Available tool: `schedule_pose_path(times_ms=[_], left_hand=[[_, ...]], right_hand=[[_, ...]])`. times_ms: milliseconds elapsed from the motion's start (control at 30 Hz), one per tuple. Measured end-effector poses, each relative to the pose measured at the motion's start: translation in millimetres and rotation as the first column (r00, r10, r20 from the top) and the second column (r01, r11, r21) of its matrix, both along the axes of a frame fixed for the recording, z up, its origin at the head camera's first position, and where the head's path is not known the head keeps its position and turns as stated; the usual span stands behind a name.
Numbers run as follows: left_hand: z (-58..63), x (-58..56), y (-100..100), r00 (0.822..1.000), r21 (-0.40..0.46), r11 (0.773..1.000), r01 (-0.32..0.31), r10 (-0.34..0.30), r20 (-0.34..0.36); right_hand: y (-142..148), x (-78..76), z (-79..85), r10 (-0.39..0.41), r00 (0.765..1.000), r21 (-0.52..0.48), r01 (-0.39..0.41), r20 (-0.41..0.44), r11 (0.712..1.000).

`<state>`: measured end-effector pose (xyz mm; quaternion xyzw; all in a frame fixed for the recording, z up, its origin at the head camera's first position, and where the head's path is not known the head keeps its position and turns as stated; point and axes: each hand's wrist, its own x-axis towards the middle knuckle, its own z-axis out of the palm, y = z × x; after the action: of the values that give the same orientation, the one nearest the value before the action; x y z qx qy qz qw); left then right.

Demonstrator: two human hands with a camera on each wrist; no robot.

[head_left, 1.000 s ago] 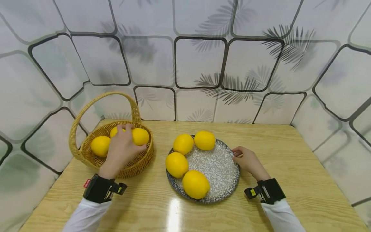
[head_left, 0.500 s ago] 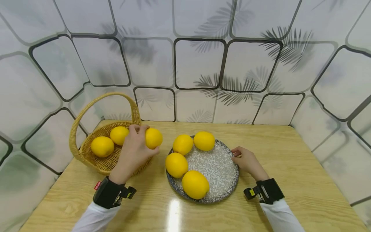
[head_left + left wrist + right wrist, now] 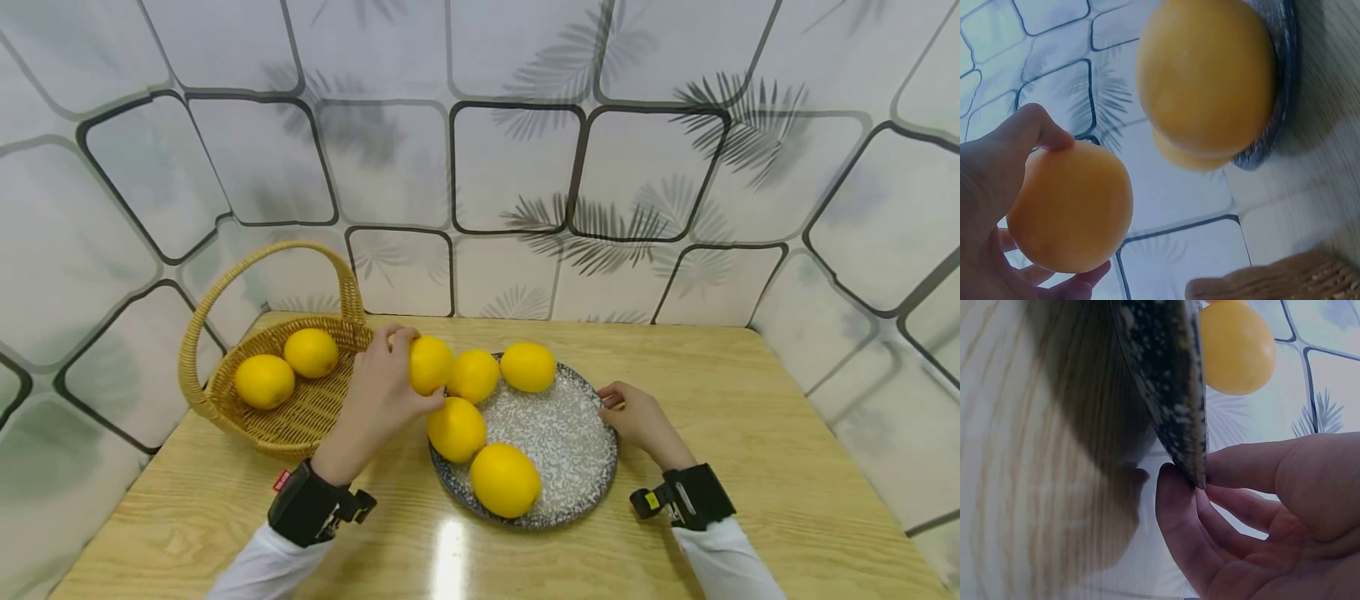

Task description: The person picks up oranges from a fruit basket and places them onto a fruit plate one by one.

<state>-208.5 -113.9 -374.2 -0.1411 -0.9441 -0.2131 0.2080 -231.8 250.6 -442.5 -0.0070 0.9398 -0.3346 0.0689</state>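
Observation:
My left hand [image 3: 382, 387] grips a yellow lemon [image 3: 429, 365] between thumb and fingers, at the left side of a speckled grey plate [image 3: 566, 450]. In the left wrist view the held lemon [image 3: 1075, 209] shows the thumb on its upper side and fingertips below. Several lemons line the plate's left and back, among them a front lemon [image 3: 506, 480] and a back lemon [image 3: 528, 367]. My right hand [image 3: 637, 421] pinches the plate's right rim; in the right wrist view the thumb lies on one face of the dark rim [image 3: 1175, 406] and a finger on the other.
A wicker basket [image 3: 307, 425] with a tall arched handle stands on the left, two lemons [image 3: 265, 382] inside it. The wooden table [image 3: 765, 467] extends right and forward of the plate. A patterned curtain-like backdrop [image 3: 517, 167] rises behind and at both sides.
My left hand has lifted a lemon out of the basket and carried it right to the plate's left edge. My right hand stays at the plate's rim.

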Motion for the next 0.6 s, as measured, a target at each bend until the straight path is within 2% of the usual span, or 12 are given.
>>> schedule_pose_path(times_ms=[167, 400, 600], left_hand=[[-0.1, 0.6, 14, 0.998, -0.007, 0.999, 0.033, -0.033, 0.048], [2.8, -3.6, 32, 0.994, -0.025, 0.995, 0.099, -0.098, 0.053], [4.4, -4.4, 52, 0.987, -0.048, 0.989, 0.141, -0.136, 0.085]], right_hand=[[0, 0.5, -1.3, -0.004, 1.0, 0.0, 0.004, 0.003, 1.0], [-1, 0.9, -2.1, -0.009, 1.0, -0.004, 0.009, 0.012, 1.0], [-1, 0.5, -0.3, 0.001, 1.0, -0.001, -0.001, 0.002, 1.0]])
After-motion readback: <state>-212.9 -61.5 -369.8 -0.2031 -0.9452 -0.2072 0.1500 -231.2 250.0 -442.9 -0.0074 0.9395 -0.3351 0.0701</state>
